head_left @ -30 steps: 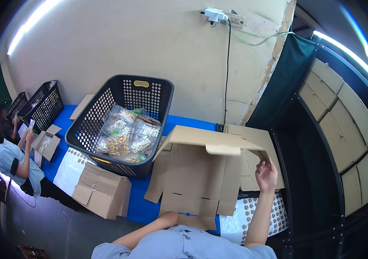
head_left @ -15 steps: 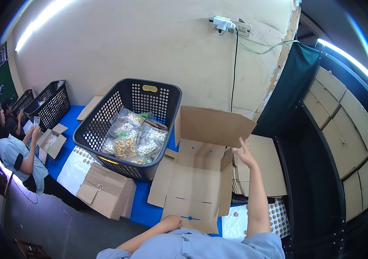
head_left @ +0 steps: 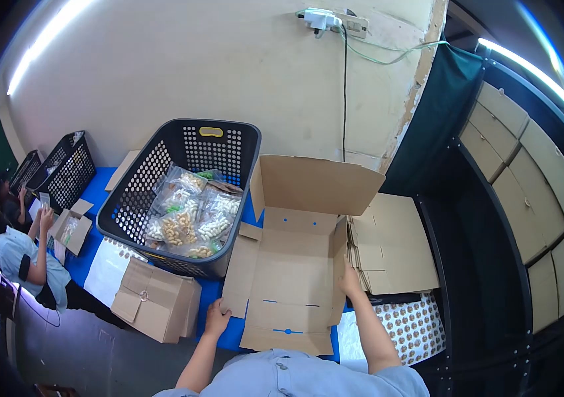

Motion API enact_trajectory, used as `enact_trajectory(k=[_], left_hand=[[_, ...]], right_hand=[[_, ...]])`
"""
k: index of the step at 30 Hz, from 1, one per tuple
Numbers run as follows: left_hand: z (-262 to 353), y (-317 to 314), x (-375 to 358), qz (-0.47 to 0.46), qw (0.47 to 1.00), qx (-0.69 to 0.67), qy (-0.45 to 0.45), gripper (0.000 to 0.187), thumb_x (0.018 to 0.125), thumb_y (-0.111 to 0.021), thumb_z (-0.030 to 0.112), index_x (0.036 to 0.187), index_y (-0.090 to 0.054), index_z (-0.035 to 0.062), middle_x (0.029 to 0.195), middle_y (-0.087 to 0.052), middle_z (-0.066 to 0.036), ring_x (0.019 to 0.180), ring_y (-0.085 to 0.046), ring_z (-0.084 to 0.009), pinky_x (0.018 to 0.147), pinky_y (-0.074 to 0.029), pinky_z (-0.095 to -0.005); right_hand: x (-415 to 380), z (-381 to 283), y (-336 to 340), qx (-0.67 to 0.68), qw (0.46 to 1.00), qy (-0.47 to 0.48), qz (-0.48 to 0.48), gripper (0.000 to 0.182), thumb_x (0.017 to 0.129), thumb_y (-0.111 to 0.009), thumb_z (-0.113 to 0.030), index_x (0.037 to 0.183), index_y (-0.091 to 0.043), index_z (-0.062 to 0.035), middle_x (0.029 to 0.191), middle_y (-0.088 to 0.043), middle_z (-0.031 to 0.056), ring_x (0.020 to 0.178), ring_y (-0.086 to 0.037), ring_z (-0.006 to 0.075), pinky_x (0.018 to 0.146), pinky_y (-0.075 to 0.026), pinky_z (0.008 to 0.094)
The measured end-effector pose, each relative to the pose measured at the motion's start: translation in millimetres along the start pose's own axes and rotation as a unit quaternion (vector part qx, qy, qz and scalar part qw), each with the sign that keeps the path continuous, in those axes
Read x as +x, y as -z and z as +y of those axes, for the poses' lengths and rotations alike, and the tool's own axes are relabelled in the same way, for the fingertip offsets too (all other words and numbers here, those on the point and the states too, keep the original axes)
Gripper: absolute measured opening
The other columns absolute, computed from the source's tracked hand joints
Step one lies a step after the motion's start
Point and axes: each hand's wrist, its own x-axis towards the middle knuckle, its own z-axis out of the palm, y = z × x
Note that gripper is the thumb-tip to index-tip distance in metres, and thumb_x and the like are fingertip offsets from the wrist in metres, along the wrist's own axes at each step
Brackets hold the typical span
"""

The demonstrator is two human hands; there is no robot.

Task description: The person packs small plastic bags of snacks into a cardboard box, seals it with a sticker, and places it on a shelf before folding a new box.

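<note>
A flat, unfolded cardboard box point(head_left: 295, 264) lies open on the blue table point(head_left: 212, 327) in front of me, its far flap standing up against the wall. My left hand point(head_left: 216, 319) grips the lower edge of the box's left side flap. My right hand point(head_left: 349, 280) holds the right side flap, next to a stack of flat cardboard blanks point(head_left: 394, 245).
A black perforated basket point(head_left: 183, 192) with bags of snacks stands left of the box. A closed cardboard box point(head_left: 155, 301) and a sticker sheet point(head_left: 106, 268) lie near the table's front edge. Another sticker sheet point(head_left: 411, 327) is at the right. A person point(head_left: 20, 248) works at far left.
The box has been spread flat and its far flap raised. My right hand came down from the top flap to the right side flap. My left hand moved to the left flap.
</note>
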Motion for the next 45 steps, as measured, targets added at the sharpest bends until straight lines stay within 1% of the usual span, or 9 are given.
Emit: enact_trajectory(k=[3,6,11,20,26,32,34,39,45], left_hand=[[36.8,26.7,9.2,-0.134,0.936,-0.261,0.195,0.036,0.078,-0.066,0.005,0.114,-0.063,0.0041,0.084,-0.066,-0.012,0.081,-0.066,-0.0275,0.077,-0.052,-0.0386],[62.8,22.1,3.7,-0.127,0.969,-0.208,-0.049,0.061,0.072,-0.068,0.0,0.13,-0.054,0.0111,0.082,-0.063,-0.011,0.076,-0.065,-0.0269,0.075,-0.053,-0.0362],[102.1,22.4,-6.0,-0.189,0.961,-0.196,-0.05,0.07,0.07,-0.07,0.002,0.136,-0.051,0.0132,0.091,-0.06,-0.012,0.087,-0.063,-0.0265,0.077,-0.053,-0.0374],[99.9,-3.4,-2.9,-0.258,0.953,-0.153,-0.046,0.076,0.069,-0.073,0.009,0.139,-0.045,0.0035,0.108,-0.051,-0.019,0.1,-0.056,-0.0323,0.088,-0.049,-0.0374],[83.8,5.9,4.0,-0.303,0.936,-0.128,-0.13,0.091,0.068,-0.072,0.007,0.149,-0.031,0.0164,0.14,-0.036,-0.02,0.126,-0.042,-0.0383,0.102,-0.042,-0.0389],[68.5,5.4,25.2,-0.312,0.932,-0.137,-0.124,0.098,0.07,-0.072,0.004,0.152,-0.02,0.0221,0.147,-0.025,-0.02,0.132,-0.038,-0.0392,0.107,-0.039,-0.0419],[77.2,1.9,29.8,-0.219,0.958,-0.154,-0.106,0.097,0.07,-0.073,0.004,0.151,-0.022,0.0226,0.148,-0.022,-0.021,0.128,-0.041,-0.0413,0.104,-0.041,-0.0421],[84.7,2.9,54.2,-0.251,0.955,-0.137,-0.076,0.095,0.069,-0.075,0.006,0.15,-0.025,0.0182,0.149,-0.018,-0.024,0.127,-0.041,-0.0451,0.104,-0.041,-0.0428],[72.0,2.9,55.3,-0.313,0.94,-0.103,-0.089,0.096,0.07,-0.074,0.018,0.15,-0.022,0.0124,0.149,-0.018,-0.028,0.13,-0.038,-0.046,0.107,-0.039,-0.0418]], right_hand=[[-21.8,-24.8,-2.5,-0.02,0.998,-0.039,0.043,0.087,0.074,-0.057,0.006,0.15,-0.015,-0.0025,0.101,-0.061,0.0309,0.089,-0.06,0.0446,0.078,-0.049,0.0485],[-37.4,-51.6,3.7,-0.089,0.994,-0.012,0.055,0.091,0.07,-0.058,0.008,0.149,-0.012,0.0021,0.094,-0.061,0.028,0.079,-0.062,0.041,0.069,-0.05,0.0468],[-44.4,-57.0,-6.6,-0.189,0.977,0.071,0.072,0.092,0.068,-0.061,0.008,0.148,-0.015,0.0042,0.085,-0.061,0.0191,0.072,-0.061,0.034,0.065,-0.052,0.0422],[-36.3,-54.0,-25.6,-0.204,0.977,0.048,0.034,0.088,0.07,-0.058,0.008,0.147,-0.016,0.0073,0.098,-0.062,0.0249,0.078,-0.064,0.0349,0.068,-0.054,0.0407],[-44.3,-72.0,-16.0,-0.163,0.986,0.038,0.013,0.081,0.076,-0.058,0.0,0.146,-0.019,0.0052,0.102,-0.061,0.0283,0.077,-0.064,0.0388,0.069,-0.054,0.0442],[-5.5,-72.7,26.5,0.006,0.997,0.055,0.055,0.026,0.091,-0.054,-0.022,0.11,-0.057,-0.0037,0.082,-0.065,0.0267,0.082,-0.063,0.0439,0.074,-0.05,0.0506],[22.4,-71.8,45.0,-0.044,0.996,0.076,0.018,0.024,0.088,-0.054,-0.019,0.102,-0.064,-0.0017,0.088,-0.067,0.0229,0.086,-0.063,0.0416,0.078,-0.051,0.0478],[101.6,-77.0,90.4,-0.07,0.986,0.149,-0.015,0.028,0.085,-0.054,-0.018,0.103,-0.067,-0.0019,0.099,-0.067,0.0222,0.094,-0.063,0.0392,0.083,-0.051,0.0441],[181.9,-106.7,165.5,-0.198,0.963,0.069,-0.169,0.049,0.084,-0.061,-0.028,0.129,-0.057,-0.0099,0.134,-0.052,0.0207,0.124,-0.05,0.0341,0.104,-0.04,0.041]])
